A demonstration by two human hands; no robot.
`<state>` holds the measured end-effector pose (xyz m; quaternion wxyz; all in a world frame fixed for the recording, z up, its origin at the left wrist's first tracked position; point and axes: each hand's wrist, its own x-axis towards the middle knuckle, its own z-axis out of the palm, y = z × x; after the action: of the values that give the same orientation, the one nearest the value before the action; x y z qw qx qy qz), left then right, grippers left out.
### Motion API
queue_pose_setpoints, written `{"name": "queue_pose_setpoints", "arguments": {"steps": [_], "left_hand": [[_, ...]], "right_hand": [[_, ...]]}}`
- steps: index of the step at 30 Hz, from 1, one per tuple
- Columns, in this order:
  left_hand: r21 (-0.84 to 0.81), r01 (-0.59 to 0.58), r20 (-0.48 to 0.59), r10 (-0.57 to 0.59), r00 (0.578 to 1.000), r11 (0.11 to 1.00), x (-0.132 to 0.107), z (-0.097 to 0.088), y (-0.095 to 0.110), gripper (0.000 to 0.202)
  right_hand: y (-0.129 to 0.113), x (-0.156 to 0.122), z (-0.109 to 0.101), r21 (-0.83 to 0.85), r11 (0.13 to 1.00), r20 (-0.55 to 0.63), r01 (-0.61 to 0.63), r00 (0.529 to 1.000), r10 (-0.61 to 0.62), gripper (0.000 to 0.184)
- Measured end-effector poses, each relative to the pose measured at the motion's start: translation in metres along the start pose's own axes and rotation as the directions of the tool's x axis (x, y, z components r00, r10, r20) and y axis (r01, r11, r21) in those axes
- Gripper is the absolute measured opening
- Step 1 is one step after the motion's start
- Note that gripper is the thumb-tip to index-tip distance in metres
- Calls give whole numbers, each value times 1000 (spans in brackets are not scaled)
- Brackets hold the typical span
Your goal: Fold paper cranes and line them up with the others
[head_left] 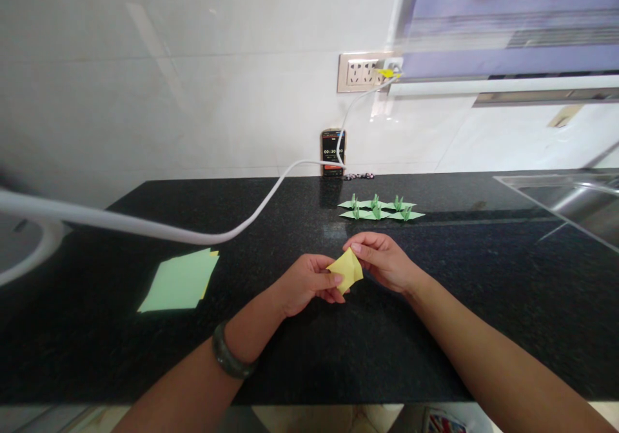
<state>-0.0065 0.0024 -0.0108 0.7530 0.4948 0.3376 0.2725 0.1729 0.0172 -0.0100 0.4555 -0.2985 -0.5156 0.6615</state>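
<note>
A small folded piece of yellow paper (347, 270) is held up over the dark countertop between both my hands. My left hand (309, 284) pinches its lower left side, thumb on top and fingers beneath. At its top corner, my right hand (384, 262) grips the paper between thumb and forefinger. Beyond my hands, several green paper cranes (377, 212) stand in two rows. To the left lies a stack of paper sheets (178, 282), light green on top with yellow edges showing under it.
A phone (333, 152) showing a running timer leans on the tiled wall. A white cable (271, 194) arches across the left side to the wall socket (360, 71). A beaded strand (359, 176) lies by the phone. The metal sink (580, 201) is at the right.
</note>
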Motion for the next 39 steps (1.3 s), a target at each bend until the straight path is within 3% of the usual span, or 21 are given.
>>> {"name": "queue_pose_setpoints", "arguments": {"steps": [25,39], "left_hand": [[-50,32,53,-30,998,998,0,0,1,24],[-50,29,42,-27,999,998,0,0,1,27]], "right_hand": [[-2,0,-7,-125,990,18,71,997,-69,18],[-2,-1,-7,-25,1000,46,6,999,-5,16]]}}
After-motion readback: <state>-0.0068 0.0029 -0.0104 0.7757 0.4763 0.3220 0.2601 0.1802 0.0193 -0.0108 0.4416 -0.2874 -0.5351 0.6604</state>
